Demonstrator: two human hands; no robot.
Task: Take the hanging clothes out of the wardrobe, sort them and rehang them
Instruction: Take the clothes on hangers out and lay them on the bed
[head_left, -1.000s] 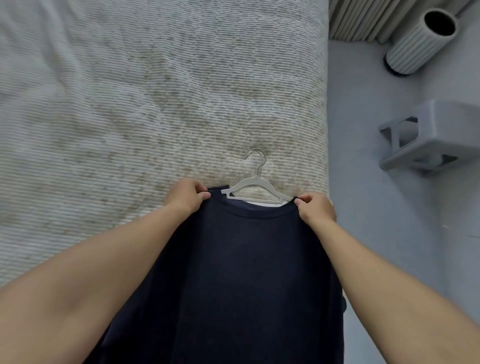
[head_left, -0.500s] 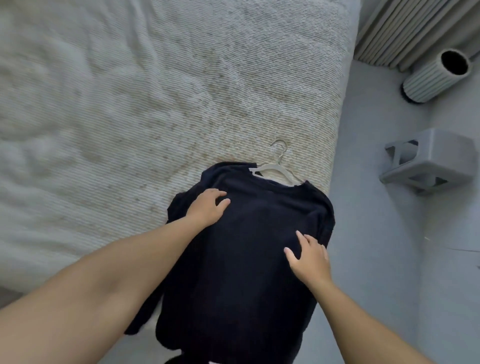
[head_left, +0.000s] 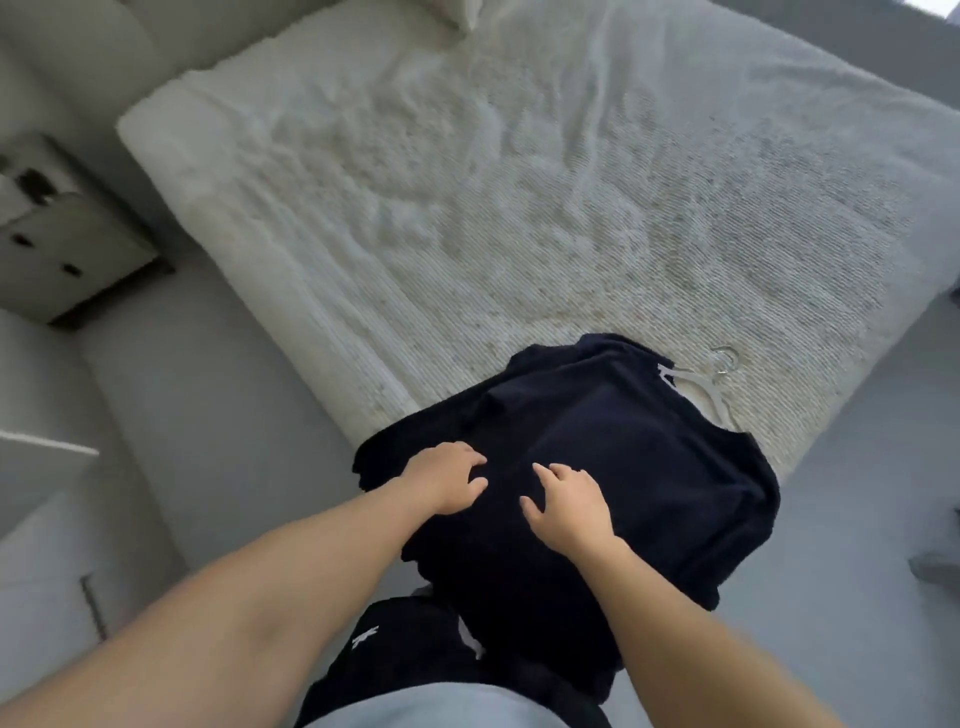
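Left hand (head_left: 441, 480): fingers loosely bent, resting on the dark navy top (head_left: 597, 483), grasping nothing. Right hand (head_left: 569, 506): fingers spread, released, flat on the same cloth just right of the left. Top lies on the near corner of the bed (head_left: 467, 218), lower part hanging over the edge. White hanger (head_left: 698, 387) in its neck, hook on the cover at far right. Grey floor (head_left: 218, 415) at left.

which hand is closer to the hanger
The right hand: it rests on the middle of the dark shirt, on the side toward the white hanger. The left hand lies farther away, near the shirt's left edge.
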